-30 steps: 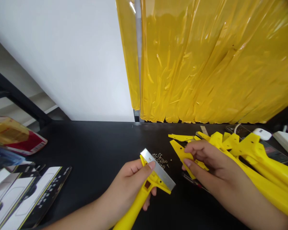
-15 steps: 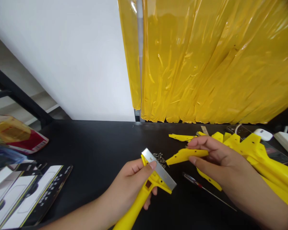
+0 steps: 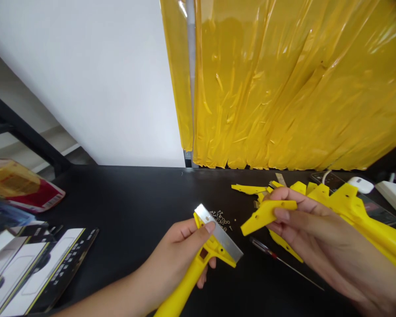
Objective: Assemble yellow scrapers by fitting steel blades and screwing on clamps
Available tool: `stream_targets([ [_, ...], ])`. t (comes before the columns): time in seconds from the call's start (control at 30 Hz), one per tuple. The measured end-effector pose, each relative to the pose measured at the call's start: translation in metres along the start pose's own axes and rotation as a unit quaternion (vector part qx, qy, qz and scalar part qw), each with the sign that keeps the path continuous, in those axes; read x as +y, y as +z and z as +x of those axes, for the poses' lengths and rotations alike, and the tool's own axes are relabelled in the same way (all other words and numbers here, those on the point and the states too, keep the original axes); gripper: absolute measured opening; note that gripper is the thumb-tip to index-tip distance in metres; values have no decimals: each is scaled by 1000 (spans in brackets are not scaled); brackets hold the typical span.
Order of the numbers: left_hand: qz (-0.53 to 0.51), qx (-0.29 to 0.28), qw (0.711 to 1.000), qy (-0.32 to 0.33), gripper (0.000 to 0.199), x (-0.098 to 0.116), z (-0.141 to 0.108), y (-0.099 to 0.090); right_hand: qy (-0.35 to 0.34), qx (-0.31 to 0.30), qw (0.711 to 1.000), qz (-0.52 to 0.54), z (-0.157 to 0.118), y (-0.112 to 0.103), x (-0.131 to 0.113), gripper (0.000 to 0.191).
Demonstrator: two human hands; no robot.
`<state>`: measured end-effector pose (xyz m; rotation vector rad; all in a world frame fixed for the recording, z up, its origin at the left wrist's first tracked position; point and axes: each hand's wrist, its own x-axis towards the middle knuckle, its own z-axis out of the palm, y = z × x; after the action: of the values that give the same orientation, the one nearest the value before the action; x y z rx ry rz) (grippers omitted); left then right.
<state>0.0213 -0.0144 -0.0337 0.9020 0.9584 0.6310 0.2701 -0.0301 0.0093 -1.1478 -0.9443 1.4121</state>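
Note:
My left hand grips a yellow scraper handle, its thumb pressing on the flat metal blade that lies across the handle's head. In my right hand a small flat yellow plate with holes is pinched between thumb and fingers, to the right of the blade and apart from it. A pile of small screws and nuts lies on the black table just behind the blade. Below the plate lies a screwdriver with a clear handle.
More yellow plates and yellow handles lie at the right. Behind them are a white earphone case and a dark phone. White-and-black cardboard packages and a red-yellow packet are at the left. Yellow plastic film hangs behind.
My right hand has turned and moved slightly right, tilting the yellow plate so its broad face shows more. My left hand stays nearly still with the handle and blade.

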Motion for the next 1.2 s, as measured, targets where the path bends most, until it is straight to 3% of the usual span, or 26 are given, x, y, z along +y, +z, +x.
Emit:
stream_targets([
  [0.3,-10,-12,1000,-6,44,-2,1,-1,-41,-1,998,39,-7,-5,-3,15],
  [0.47,-16,-10,1000,7,43,-1,2,1,17,-55,992,110,-5,2,2,17],
  [0.6,7,-12,1000,-1,46,0,0,2,70,-36,996,29,-7,8,10,32],
  [0.8,21,-37,999,15,45,2,-2,1,0,-55,980,-189,-4,4,25,28],
  [0.97,-9,-64,997,36,35,3,-1,2,-13,-48,981,-188,-2,10,28,23],
  [1.2,9,-68,997,42,30,-2,0,4,16,-127,982,-138,-5,24,40,23],
])
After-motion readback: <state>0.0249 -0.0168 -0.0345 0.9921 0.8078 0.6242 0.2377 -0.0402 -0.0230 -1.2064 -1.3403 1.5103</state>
